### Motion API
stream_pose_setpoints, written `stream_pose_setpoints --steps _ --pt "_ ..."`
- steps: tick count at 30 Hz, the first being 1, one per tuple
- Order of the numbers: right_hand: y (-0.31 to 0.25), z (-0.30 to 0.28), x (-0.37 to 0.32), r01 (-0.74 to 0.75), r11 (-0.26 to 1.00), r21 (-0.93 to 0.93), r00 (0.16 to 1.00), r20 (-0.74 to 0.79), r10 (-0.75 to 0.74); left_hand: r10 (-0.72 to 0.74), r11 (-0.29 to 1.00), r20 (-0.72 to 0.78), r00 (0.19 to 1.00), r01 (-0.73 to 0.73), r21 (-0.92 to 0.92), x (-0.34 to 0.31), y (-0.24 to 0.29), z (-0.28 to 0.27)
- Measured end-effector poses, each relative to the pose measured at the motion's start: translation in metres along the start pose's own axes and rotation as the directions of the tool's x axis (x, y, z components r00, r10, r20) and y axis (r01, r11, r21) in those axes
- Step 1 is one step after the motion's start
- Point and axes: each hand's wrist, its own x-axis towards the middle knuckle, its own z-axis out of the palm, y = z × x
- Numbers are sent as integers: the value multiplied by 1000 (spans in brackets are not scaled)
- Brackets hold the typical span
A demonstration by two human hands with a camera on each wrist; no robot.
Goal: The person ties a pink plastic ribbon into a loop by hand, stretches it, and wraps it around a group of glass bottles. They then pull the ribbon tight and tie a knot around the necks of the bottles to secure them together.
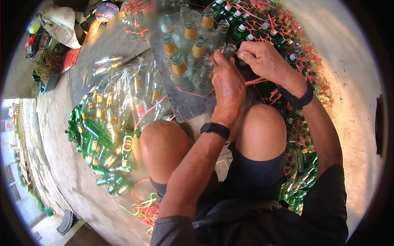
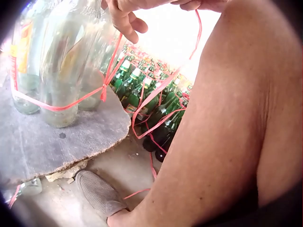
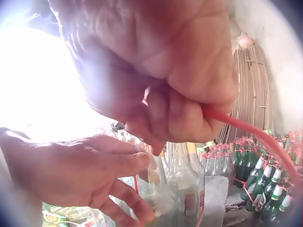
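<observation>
Clear glass bottles point(image 1: 179, 67), several with yellow neck labels, stand grouped on a grey slab point(image 1: 193, 110). A red plastic strap point(image 2: 59, 108) runs round their lower part, with a knot at the near side. My left hand point(image 1: 227, 84) is at the bundle's near right corner, its fingers extended beside the bottles in the right wrist view. My right hand point(image 1: 264, 61), just right of a bottle neck point(image 1: 230, 50), has curled fingers and grips the red strap, whose loose end point(image 3: 255, 132) trails from the fist. The palm side of the left hand is partly hidden.
Strapped green bottles point(image 2: 165, 106) crowd the right side. Loose clear and green bottles point(image 1: 96, 129) lie in a heap on the left. A tangle of red straps point(image 1: 145, 212) lies on the floor near the knees. A shoe point(image 2: 98, 191) is beside the slab.
</observation>
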Motion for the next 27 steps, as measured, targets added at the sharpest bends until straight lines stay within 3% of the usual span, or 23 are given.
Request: stream_pose_setpoints --steps 5,8,10,13,16,23,27 --pt "-15 0 -9 21 992 -122 1000 -16 -23 1 1000 5 1000 -1 -15 -1 -1 0" --pt "-20 0 -12 -74 993 -97 996 42 78 -19 1000 13 1000 19 -12 -1 -3 0" --pt "-19 1 -14 68 963 -262 998 36 -60 -14 1000 13 1000 14 -14 -2 -4 0" --pt "-23 3 -17 154 931 -330 988 31 -152 -25 1000 47 999 25 4 -5 -5 -2" --pt "-29 3 -19 167 910 -380 986 51 -159 62 998 23 998 -62 8 -8 -9 -2" --pt "-39 1 -20 217 892 -396 976 63 -210 -16 999 153 988 21 -29 -18 3 -23" --pt "-49 -2 -22 213 912 -352 976 117 -182 121 993 155 981 -119 -23 -29 8 -35"
